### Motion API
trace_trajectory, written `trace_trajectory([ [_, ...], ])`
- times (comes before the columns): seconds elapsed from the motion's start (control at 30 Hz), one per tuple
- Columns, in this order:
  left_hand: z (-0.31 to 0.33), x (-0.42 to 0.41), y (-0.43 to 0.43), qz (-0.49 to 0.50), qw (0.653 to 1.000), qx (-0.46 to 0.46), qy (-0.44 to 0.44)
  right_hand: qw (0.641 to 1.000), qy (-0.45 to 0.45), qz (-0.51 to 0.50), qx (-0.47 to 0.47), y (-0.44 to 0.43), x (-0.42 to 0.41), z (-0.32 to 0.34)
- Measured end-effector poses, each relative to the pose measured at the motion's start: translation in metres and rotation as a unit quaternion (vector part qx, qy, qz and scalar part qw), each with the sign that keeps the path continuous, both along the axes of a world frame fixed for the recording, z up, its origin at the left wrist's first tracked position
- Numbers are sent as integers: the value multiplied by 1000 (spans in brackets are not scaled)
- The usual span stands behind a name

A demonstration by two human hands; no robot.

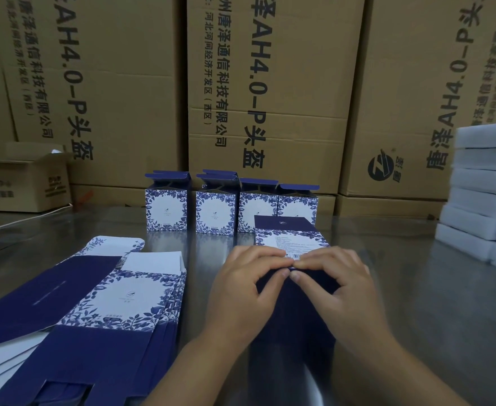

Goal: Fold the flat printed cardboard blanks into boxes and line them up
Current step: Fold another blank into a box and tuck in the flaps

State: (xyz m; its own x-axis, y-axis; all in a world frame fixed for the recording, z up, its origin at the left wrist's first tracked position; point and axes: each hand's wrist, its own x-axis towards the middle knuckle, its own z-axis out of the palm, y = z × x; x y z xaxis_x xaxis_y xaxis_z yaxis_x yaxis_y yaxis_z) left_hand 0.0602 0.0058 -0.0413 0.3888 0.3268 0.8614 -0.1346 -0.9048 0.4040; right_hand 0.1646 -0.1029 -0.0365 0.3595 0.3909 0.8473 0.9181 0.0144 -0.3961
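Box (pixel 296 315) at lower centre runs away from you, your left hand (pixel 240 291) and right hand (pixel 343 288) equally near, fingertips pinching its fold.

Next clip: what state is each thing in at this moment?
Row of boxes: four upright, top flaps open.
Held box: lying down, far flap open.
Flat blanks: stacked, unfolded.
Left hand: grips its near end.
Right hand: grips it too.
Small carton: flaps open.

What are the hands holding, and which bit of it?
The left hand and right hand both grip one half-folded blue box, pinching its top edge.
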Motion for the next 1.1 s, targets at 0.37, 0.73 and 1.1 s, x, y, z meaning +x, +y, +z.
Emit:
trace_trajectory([
  [0.37,-1,2,-1,-16,999,-39,-3,1000,6,-2,-5,-1,-1,1],
  [0.73,-3,4,0,-8,1000,-19,-9,1000,14,5,-1,1,1,1],
  [1.1,-2,3,4,-14,1000,-26,-2,999,24,34,4,-3,8,1],
])
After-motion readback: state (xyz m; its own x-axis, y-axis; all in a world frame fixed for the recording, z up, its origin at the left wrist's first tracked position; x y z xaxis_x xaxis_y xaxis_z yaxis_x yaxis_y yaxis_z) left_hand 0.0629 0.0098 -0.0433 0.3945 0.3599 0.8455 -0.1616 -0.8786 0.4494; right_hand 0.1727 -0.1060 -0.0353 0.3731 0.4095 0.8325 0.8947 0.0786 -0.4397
